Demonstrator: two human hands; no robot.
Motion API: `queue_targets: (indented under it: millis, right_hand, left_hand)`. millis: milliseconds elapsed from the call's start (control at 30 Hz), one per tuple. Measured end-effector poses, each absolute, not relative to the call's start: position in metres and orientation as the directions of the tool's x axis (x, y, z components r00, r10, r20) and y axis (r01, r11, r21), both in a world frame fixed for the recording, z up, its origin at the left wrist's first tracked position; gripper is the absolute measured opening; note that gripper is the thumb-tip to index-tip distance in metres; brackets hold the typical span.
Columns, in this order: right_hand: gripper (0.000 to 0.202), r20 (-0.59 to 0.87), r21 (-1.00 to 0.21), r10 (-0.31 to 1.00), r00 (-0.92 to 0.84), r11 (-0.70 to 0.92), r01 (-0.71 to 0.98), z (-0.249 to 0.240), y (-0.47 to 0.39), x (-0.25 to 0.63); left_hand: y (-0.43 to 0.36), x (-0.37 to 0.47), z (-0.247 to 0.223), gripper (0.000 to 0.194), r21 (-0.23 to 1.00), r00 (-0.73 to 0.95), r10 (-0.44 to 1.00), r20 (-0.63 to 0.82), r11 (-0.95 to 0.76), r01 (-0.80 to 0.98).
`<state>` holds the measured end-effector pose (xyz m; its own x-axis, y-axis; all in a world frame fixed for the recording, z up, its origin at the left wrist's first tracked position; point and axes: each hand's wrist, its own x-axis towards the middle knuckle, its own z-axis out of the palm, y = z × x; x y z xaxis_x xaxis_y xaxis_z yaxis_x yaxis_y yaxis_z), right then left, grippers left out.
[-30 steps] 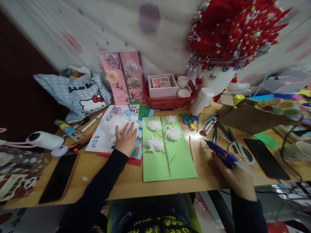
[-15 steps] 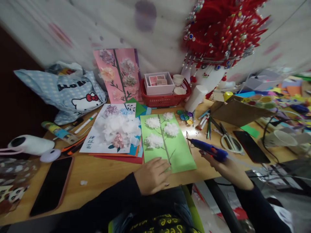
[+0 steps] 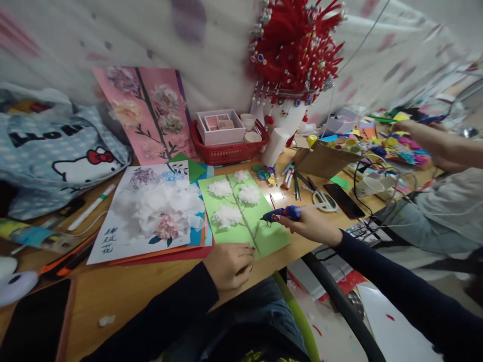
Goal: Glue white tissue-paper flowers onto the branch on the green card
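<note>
My right hand (image 3: 307, 223) is wrapped round a blue hot glue gun (image 3: 289, 212). Its nozzle hangs over the right side of a green card (image 3: 269, 236), near a drawn side branch; I cannot tell whether the tip touches. White ruffled paper flowers (image 3: 226, 216) stand along a dark stem (image 3: 245, 221) on that card. My left hand (image 3: 229, 265) rests at the card's lower left edge, fingers loosely bent and thumb apart, with nothing visible in it.
Left of the card lies a white sheet with a large white flower (image 3: 162, 206) on coloured papers. Scissors (image 3: 325, 200), a phone (image 3: 344, 200) and a cup (image 3: 368, 186) are to the right. Behind stands a red basket (image 3: 230, 153). Another person's arm (image 3: 433, 143) reaches in at right.
My right hand has brought the glue gun leftward from beside the green card to over it. My left fingers have drawn back and bent. The view has swung right, showing another person's arm.
</note>
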<state>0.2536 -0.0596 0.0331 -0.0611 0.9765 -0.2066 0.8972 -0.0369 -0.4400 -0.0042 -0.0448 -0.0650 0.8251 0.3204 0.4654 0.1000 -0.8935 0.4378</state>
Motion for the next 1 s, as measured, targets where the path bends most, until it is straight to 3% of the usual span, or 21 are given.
queue_targets:
  millis: [333,667,800,1000]
  right_hand:
    - [0.050,-0.228,-0.405,0.964,-0.134,0.032,0.914,0.045,-0.050,0.251]
    - [0.055,-0.135,-0.351,0.976,-0.170,0.114,0.929,0.040,-0.050,0.252]
    - [0.058,-0.131,-0.316,0.978,-0.164,0.116,0.942,0.037,-0.051,0.255]
    - [0.055,-0.106,-0.366,0.972,-0.211,0.159,0.917,0.041,-0.050,0.253]
  left_hand:
    - [-0.043,-0.004,-0.073,0.020,0.575,0.758,0.446,0.475,-0.810,0.116]
    - [-0.043,-0.010,-0.058,0.017,0.472,0.637,0.453,0.623,-0.868,0.156]
    - [-0.041,-0.010,-0.055,0.024,0.443,0.604,0.506,0.616,-0.856,0.266]
    - [-0.039,-0.010,-0.060,0.026,0.468,0.614,0.538,0.578,-0.834,0.291]
